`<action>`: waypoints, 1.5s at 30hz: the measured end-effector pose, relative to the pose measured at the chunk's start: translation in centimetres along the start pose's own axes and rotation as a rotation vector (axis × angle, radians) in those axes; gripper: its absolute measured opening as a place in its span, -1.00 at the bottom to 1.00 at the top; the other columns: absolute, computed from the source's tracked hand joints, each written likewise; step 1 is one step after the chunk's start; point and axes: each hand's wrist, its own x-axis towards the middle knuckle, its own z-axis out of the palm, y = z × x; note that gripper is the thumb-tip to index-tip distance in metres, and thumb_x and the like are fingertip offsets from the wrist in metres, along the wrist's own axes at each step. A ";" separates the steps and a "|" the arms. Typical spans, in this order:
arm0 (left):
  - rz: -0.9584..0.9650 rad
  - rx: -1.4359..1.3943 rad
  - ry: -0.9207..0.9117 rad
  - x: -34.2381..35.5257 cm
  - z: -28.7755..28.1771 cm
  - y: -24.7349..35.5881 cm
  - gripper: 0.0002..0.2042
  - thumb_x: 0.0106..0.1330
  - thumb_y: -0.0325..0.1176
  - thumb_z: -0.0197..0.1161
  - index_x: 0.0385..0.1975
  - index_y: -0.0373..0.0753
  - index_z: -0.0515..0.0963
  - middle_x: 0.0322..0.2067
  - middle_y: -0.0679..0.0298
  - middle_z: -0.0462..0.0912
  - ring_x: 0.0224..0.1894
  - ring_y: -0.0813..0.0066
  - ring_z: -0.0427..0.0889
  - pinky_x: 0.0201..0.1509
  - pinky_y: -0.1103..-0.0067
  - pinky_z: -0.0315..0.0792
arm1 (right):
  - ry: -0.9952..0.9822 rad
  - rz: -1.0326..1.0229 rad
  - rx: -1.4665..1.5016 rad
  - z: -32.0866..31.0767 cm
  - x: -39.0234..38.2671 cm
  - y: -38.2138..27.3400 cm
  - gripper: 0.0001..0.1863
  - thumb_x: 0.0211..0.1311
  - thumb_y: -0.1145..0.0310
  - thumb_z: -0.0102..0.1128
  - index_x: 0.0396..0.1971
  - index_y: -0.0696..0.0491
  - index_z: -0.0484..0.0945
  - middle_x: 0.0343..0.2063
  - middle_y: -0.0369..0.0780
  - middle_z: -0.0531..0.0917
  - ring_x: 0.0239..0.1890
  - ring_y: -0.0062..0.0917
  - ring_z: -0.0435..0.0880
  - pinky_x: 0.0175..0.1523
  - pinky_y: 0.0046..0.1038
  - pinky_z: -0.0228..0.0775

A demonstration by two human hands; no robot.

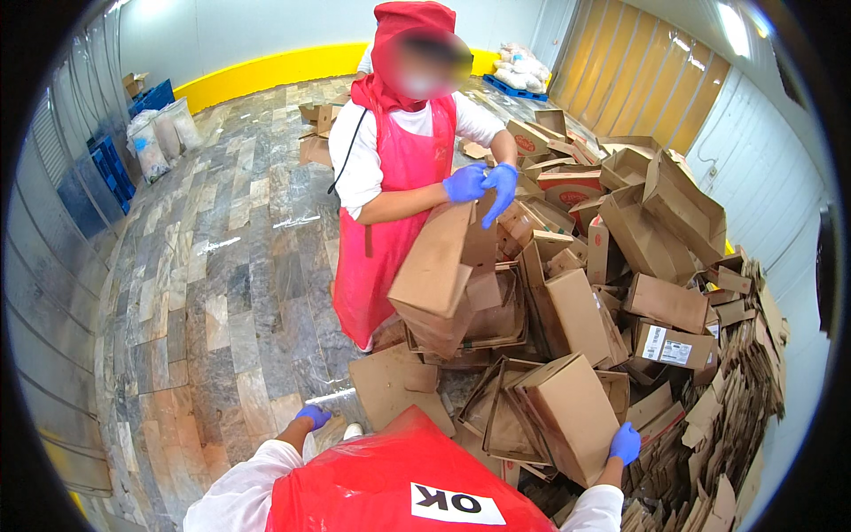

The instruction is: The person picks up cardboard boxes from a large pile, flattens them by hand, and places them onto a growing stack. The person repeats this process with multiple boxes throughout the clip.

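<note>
My right hand [625, 444], in a blue glove, is closed at the right edge of a brown cardboard box [572, 412]. The box stands tilted against other open boxes in front of me. Out to the left, my left hand [313, 416], also blue-gloved, hangs low over the floor with its fingers loosely apart and nothing visible in it. A flattened cardboard piece [390, 386] lies just beyond it. Across from me a co-worker [403, 177] in a red apron holds both blue-gloved hands together above an open cardboard box [430, 266].
A large heap of cardboard boxes [656, 213] fills the right side. Flattened cardboard [745, 390] is stacked along the right wall. White sacks [521, 66] sit on a blue pallet at the back. Filled clear bags [164, 133] stand far left on the tiled floor [195, 328].
</note>
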 end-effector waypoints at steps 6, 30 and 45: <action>-0.004 -0.008 0.021 0.4 0.4 -0.6 -0.32 0.40 0.21 0.07 0.16 -0.32 0.65 0.26 -0.09 0.60 0.33 -0.01 0.57 0.44 0.28 0.40 | -0.003 0.002 0.011 -0.4 -0.3 -0.6 -0.35 0.47 -0.08 -0.13 -0.24 0.21 0.79 -0.16 0.10 0.76 -0.13 0.11 0.73 0.01 0.06 0.52; 0.029 0.002 0.030 1.6 1.3 -1.5 -0.31 0.40 0.24 0.07 0.15 -0.32 0.66 0.24 -0.09 0.61 0.33 -0.06 0.56 0.43 0.25 0.41 | -0.004 -0.009 -0.017 0.3 0.1 0.0 -0.33 0.48 -0.08 -0.17 -0.26 0.20 0.78 -0.17 0.10 0.77 -0.14 0.08 0.74 0.00 0.06 0.52; -0.007 -0.006 0.002 2.0 -0.4 0.4 -0.28 0.39 0.28 0.06 0.17 -0.29 0.66 0.27 -0.05 0.60 0.35 -0.04 0.55 0.44 0.26 0.40 | -0.011 0.026 -0.022 0.1 0.3 0.1 -0.35 0.48 -0.07 -0.16 -0.23 0.18 0.79 -0.14 0.06 0.77 -0.11 0.07 0.74 0.03 0.03 0.52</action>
